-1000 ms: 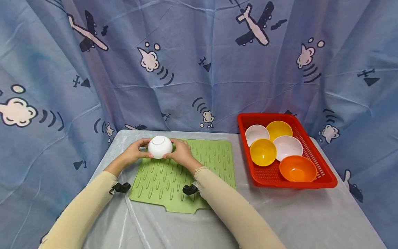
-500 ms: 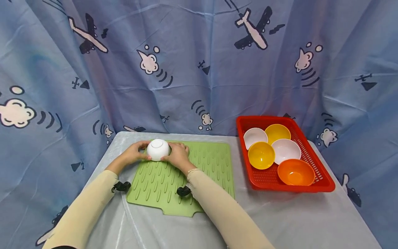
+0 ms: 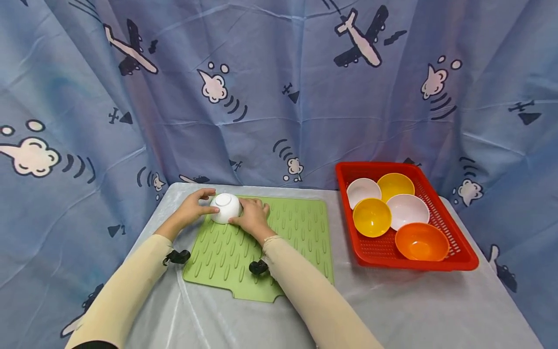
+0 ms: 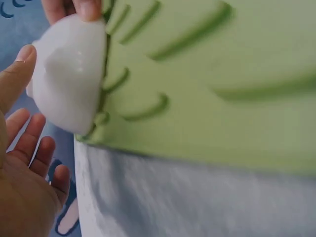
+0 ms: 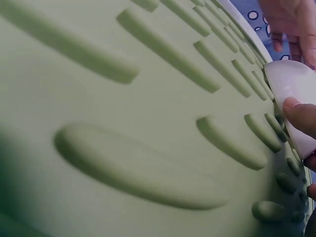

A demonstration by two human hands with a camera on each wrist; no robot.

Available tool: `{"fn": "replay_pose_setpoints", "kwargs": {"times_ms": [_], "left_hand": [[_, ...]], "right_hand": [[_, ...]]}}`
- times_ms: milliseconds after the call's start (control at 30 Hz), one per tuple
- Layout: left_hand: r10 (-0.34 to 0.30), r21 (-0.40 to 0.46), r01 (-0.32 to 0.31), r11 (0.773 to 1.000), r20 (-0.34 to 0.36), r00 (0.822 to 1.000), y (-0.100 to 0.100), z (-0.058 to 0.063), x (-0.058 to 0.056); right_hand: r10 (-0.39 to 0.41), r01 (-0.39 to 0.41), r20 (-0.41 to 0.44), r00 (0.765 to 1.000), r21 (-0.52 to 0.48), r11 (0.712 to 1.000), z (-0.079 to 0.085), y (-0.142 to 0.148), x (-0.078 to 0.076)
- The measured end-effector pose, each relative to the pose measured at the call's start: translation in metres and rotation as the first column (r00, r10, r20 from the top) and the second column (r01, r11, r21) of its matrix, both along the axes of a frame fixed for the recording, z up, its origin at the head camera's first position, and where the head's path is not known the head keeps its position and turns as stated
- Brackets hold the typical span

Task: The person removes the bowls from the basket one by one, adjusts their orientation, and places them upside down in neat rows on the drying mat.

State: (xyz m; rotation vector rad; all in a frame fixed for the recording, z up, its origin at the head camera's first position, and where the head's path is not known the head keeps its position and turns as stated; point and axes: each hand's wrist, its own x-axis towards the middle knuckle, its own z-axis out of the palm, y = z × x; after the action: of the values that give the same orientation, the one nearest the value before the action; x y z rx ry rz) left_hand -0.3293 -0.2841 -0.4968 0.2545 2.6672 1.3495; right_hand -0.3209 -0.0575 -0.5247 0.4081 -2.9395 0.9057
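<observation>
A small white bowl (image 3: 226, 209) stands upside down at the far left of the green ridged mat (image 3: 287, 242). From its right side my right hand (image 3: 254, 217) holds it, thumb (image 5: 300, 116) against the wall in the right wrist view and fingers partly hidden behind. On the other side my left hand (image 3: 192, 208) is spread, with the thumb close to the bowl's base. The left wrist view shows its fingers (image 4: 37, 143) loose and apart from the bowl (image 4: 71, 74); whether the thumb still touches is hard to tell.
A red plastic basket (image 3: 372, 261) stands right of the mat. In it lie white bowls (image 3: 407, 212), yellow bowls (image 3: 372, 218) and an orange bowl (image 3: 422, 242), openings up. Behind the grey-covered table (image 3: 392, 310) hangs a blue curtain (image 3: 261, 97) with airplane prints.
The white bowl has come down onto the mat. My left fingers have loosened and spread from its left side, while my right hand stays on it.
</observation>
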Motion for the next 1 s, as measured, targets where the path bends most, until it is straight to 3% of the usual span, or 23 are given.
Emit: {"fn": "replay_pose_setpoints", "kwargs": {"times_ms": [267, 433, 567, 800, 1000], "left_hand": [[-0.015, -0.042, 0.011, 0.999, -0.115, 0.993, 0.017, 0.005, -0.012], [0.004, -0.074, -0.013, 0.997, -0.127, 0.992, 0.02, 0.003, -0.009], [0.055, -0.117, -0.07, 0.991, -0.129, 0.99, 0.018, 0.005, -0.001], [0.05, -0.186, -0.077, 0.98, -0.148, 0.988, 0.021, 0.008, 0.004], [0.07, -0.143, -0.088, 0.986, -0.128, 0.989, 0.024, 0.005, 0.002]], "right_hand": [[-0.001, 0.001, -0.003, 1.0, 0.02, 1.0, 0.003, 0.0, -0.001], [-0.037, 0.036, -0.031, 0.999, -0.014, 0.999, 0.003, -0.003, 0.017], [0.003, -0.004, -0.026, 1.0, -0.05, 0.999, 0.009, -0.007, 0.033], [0.121, -0.126, -0.052, 0.991, -0.108, 0.986, 0.039, 0.013, 0.053], [0.234, -0.23, -0.02, 0.972, -0.287, 0.93, 0.074, 0.058, 0.065]]}}
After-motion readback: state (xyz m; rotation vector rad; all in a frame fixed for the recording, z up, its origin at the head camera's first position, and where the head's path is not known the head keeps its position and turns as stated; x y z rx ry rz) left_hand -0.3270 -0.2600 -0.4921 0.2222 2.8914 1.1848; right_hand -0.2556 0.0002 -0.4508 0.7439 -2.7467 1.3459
